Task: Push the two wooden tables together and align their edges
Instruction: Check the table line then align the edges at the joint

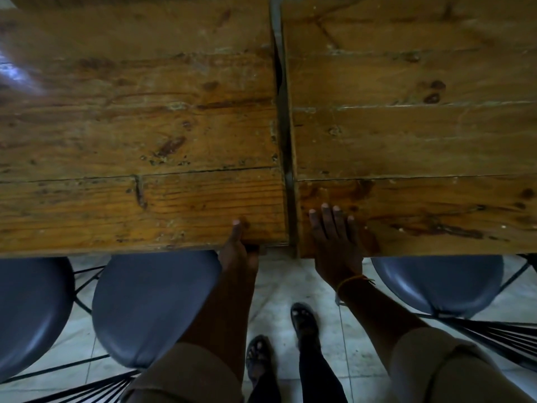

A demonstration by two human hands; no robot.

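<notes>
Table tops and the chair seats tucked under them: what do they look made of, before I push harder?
Left table and right table: solid wood planks, glossy brown varnish; knots, grain and plank seams show, with worn patches. Chair seats: smooth, matte grey-blue, probably moulded plastic or vinyl, on thin black metal-looking rods.

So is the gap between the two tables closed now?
Not closed: a narrow dark gap shows between left table and right table.

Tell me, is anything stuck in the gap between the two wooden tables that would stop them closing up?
Nothing visible blocks it. The gap between the left table and right table is narrow and dark; only shadow shows, so its depths are unclear.
</notes>
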